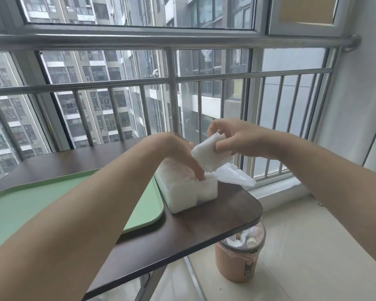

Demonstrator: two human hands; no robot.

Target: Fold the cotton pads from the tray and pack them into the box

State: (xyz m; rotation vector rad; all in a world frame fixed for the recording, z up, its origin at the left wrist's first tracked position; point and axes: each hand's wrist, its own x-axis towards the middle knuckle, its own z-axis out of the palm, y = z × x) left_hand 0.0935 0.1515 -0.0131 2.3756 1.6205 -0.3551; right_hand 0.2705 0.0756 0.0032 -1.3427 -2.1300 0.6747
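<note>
At the right end of the dark brown wooden table (204,224), beside the pale green plastic tray (52,192), stands the translucent white plastic box (191,196), already well filled with white pads. The left hand (178,151) reaches down with straight fingers (199,170) into the box's open top, pressing the stack. The right hand (243,140) pinches a folded white cotton pad (206,155) just above the box. No loose pads show on the tray's visible part, so packing appears near its end, with this pad not yet in.
</note>
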